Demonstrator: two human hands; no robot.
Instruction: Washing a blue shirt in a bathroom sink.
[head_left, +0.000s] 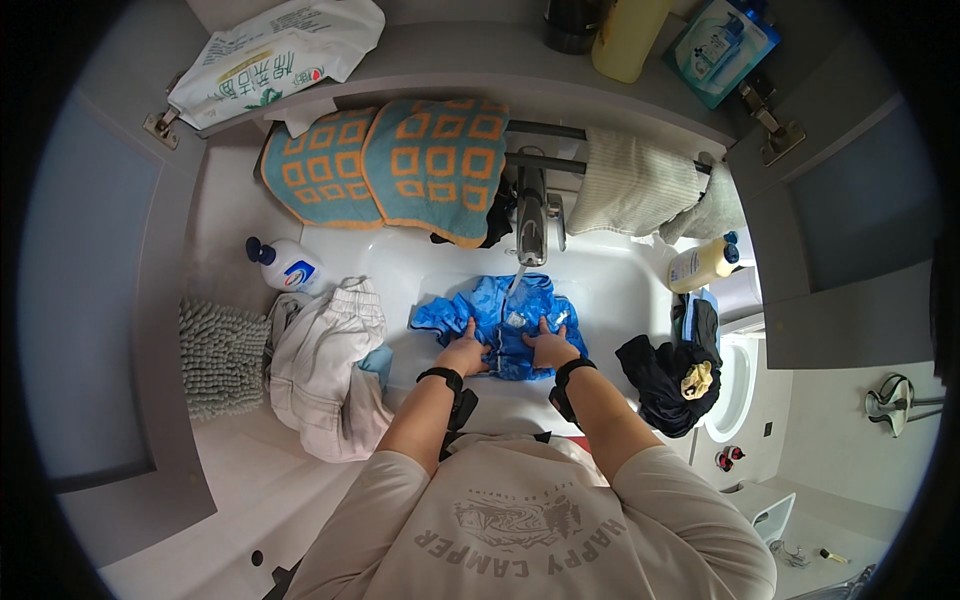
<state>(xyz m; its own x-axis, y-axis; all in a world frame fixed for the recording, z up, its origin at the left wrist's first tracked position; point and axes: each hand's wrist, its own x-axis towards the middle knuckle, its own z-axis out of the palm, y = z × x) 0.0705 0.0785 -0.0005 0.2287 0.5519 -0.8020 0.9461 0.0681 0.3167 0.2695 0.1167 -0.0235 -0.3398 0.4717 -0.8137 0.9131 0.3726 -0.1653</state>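
A wet blue zip-front garment (501, 307) lies spread in the white washbasin (619, 300). Water runs onto its upper part from the chrome faucet (532, 225). My left hand (465, 354) grips the lower fabric on the left of the zip. To the right of the zip, my right hand (553, 349) has hold of the cloth too. Some of my fingertips are hidden in the folds. Both wrists wear black bands.
Pale trousers (322, 375) hang over the basin's left edge, beside a white pump bottle (289, 264). Dark clothing (656, 375) and a yellowish bottle (697, 266) sit at the right. Patterned towels (439, 165) hang behind, under a cabinet shelf (465, 56) with open doors.
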